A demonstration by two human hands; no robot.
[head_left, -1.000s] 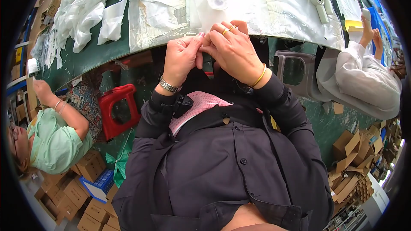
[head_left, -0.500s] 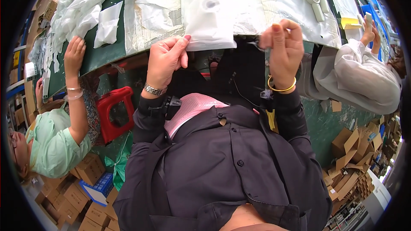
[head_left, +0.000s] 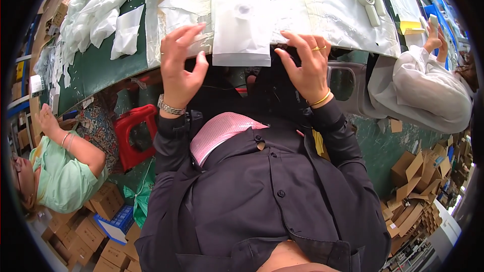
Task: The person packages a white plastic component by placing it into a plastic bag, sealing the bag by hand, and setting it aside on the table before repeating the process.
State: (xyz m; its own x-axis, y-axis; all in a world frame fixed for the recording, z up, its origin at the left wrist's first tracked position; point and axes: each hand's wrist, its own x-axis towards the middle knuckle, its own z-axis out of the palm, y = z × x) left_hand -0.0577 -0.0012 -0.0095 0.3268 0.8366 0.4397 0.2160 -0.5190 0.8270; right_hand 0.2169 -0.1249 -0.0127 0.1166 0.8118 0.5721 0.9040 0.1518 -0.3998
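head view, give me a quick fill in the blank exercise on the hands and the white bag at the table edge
1. The flat white bag hangs over the table's near edge, between the left hand and the ____ hand.
2. The left hand's wrist bears a silver ____.
3. The right hand wears a gold ring and a gold ____ at the wrist.
4. The stool below the left forearm is ____.

Missing words: right; watch; bangle; red

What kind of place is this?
Probably a packing workshop: a long green table with heaps of white plastic bags, stacks of cardboard boxes on the floor, and other people working alongside.
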